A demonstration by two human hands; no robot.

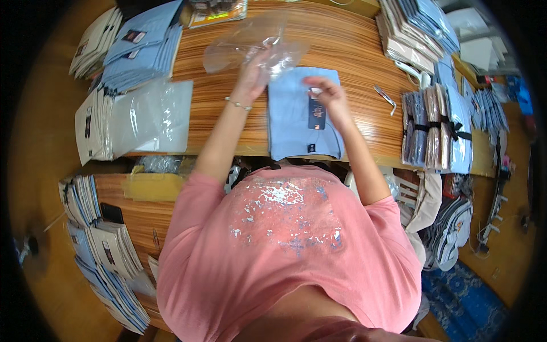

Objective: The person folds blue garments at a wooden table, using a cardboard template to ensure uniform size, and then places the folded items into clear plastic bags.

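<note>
While lying flat at the near edge of the wooden counter (pixel 353 51), folded light-blue garment (pixel 296 114) with dark tag. Left hand (pixel 253 71) closed on clear plastic bag (pixel 250 43), lifted just above garment's far edge. Right hand (pixel 330 97) resting on garment by the tag, fingers curled; grip unclear. Stacks of packed garments (pixel 142 45) to the left.

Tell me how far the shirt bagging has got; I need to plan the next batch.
Done: a stack of bagged shirts lies at the table's left. In hand: the left hand lifts a clear bag while the right hand rests on a folded blue shirt, which is not yet in the bag. Left: a pile of blue shirts at the far left looks unbagged, though I can't be certain.
</note>
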